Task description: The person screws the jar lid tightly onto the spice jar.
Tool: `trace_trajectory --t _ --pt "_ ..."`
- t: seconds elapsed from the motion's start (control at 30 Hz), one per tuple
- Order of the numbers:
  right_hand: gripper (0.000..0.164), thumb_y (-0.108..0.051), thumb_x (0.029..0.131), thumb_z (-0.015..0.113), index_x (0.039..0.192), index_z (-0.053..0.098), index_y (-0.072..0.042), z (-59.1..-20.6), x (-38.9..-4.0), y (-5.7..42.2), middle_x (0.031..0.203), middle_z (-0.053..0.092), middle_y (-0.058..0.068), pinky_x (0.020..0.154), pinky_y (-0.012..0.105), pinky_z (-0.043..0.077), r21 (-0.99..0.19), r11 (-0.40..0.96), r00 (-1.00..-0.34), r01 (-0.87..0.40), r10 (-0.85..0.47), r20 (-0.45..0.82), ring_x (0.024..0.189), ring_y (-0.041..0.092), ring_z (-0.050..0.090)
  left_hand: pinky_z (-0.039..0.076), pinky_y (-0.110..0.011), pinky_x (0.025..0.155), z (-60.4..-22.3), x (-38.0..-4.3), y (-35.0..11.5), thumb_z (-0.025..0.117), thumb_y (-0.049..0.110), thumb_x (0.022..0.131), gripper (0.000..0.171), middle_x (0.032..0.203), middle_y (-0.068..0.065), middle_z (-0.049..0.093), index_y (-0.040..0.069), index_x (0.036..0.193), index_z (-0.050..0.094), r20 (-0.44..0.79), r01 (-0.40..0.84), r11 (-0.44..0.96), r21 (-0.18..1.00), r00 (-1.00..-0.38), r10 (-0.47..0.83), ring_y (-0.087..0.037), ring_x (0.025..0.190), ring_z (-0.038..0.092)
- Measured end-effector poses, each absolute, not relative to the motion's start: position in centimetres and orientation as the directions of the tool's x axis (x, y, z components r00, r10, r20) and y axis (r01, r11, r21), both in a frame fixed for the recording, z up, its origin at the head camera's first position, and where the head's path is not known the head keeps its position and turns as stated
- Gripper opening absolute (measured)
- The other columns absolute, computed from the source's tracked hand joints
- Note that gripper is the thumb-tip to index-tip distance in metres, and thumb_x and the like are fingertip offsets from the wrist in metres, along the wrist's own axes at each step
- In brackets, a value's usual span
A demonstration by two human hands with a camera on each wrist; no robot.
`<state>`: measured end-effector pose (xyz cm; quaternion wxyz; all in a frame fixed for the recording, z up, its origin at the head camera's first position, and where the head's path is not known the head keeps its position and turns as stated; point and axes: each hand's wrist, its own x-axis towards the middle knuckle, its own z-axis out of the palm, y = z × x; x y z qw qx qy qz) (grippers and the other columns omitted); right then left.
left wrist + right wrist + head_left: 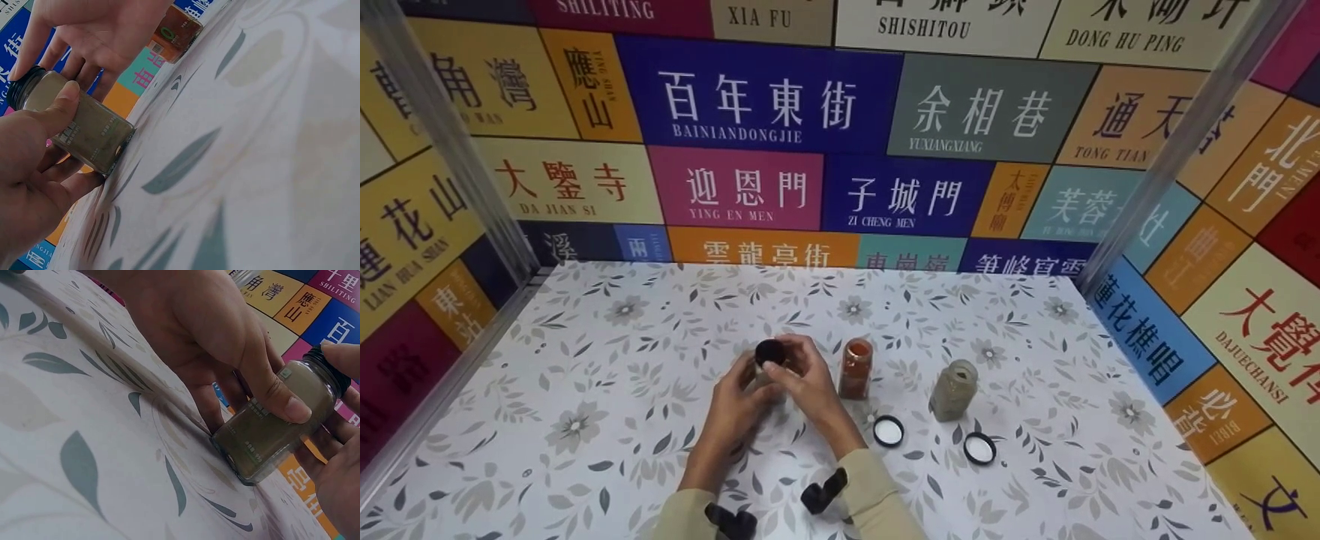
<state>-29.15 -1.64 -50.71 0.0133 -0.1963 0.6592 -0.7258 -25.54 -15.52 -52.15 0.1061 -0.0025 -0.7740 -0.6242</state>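
A square glass jar of greenish-brown powder (93, 132) has a black screw lid (770, 352) on top. My left hand (735, 401) grips the jar's body, thumb across its front and fingers behind. At the top, my right hand (811, 384) holds the black lid, its thumb pressed to the lid's side in the right wrist view. The jar's base is right at the tablecloth. Just right of my hands stands an uncapped jar of reddish-orange powder (854, 380). Farther right is another uncapped jar, with grey-green powder (952, 396).
Two black-rimmed lids, a left one (889, 432) and a right one (980, 449), lie white inside up in front of the uncapped jars. A floral cloth (622, 375) covers the table. Colourful panels with lettering (765, 97) enclose its back and sides.
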Motion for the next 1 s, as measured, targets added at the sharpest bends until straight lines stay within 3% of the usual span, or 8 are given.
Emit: trace_trajectory --t 0.3,0.53,0.73,1.0 --pt "0.05 -0.009 0.088 0.074 0.131 0.051 0.001 -50.87 -29.24 -1.72 0.13 0.064 0.019 0.109 0.036 0.045 -0.966 -0.098 -0.93 -0.24 -0.26 0.258 0.12 0.024 0.062 0.037 -0.048 0.118 -52.28 -25.63 -15.47 0.076 0.003 0.084 0.056 0.143 -0.014 0.059 0.016 0.136 0.058 0.18 0.148 0.224 0.963 -0.976 -0.127 -0.034 0.14 0.049" --pt "0.049 -0.014 0.098 0.059 0.144 0.048 -0.003 -50.56 -29.08 -1.36 0.136 0.059 0.022 0.094 0.023 0.053 -0.964 -0.136 -0.907 -0.227 -0.331 0.26 0.124 0.026 0.059 0.039 -0.048 0.117 -52.26 -25.59 -15.65 0.079 0.017 0.085 0.058 0.146 -0.017 0.055 0.013 0.138 0.056 0.203 0.16 0.294 0.942 -0.972 -0.122 -0.036 0.139 0.049" --pt "0.044 -0.011 0.099 0.055 0.141 0.052 0.002 -50.66 -29.23 -1.29 0.14 0.056 0.025 0.103 0.019 0.046 -0.955 -0.155 -0.893 -0.252 -0.344 0.292 0.128 0.024 0.057 0.039 -0.048 0.117 -52.34 -25.6 -15.71 0.079 0.017 0.085 0.057 0.144 -0.017 0.057 0.013 0.137 0.057 0.207 0.164 0.295 0.941 -0.971 -0.123 -0.036 0.138 0.05" --pt "0.043 -0.008 0.097 0.056 0.138 0.052 0.007 -50.67 -29.29 -1.45 0.136 0.056 0.029 0.101 0.021 0.048 -0.955 -0.198 -0.902 -0.222 -0.329 0.279 0.121 0.018 0.059 0.039 -0.049 0.117 -52.26 -25.55 -15.65 0.078 0.012 0.085 0.055 0.142 -0.018 0.059 0.013 0.136 0.058 0.218 0.178 0.278 0.944 -0.968 -0.122 -0.037 0.137 0.051"
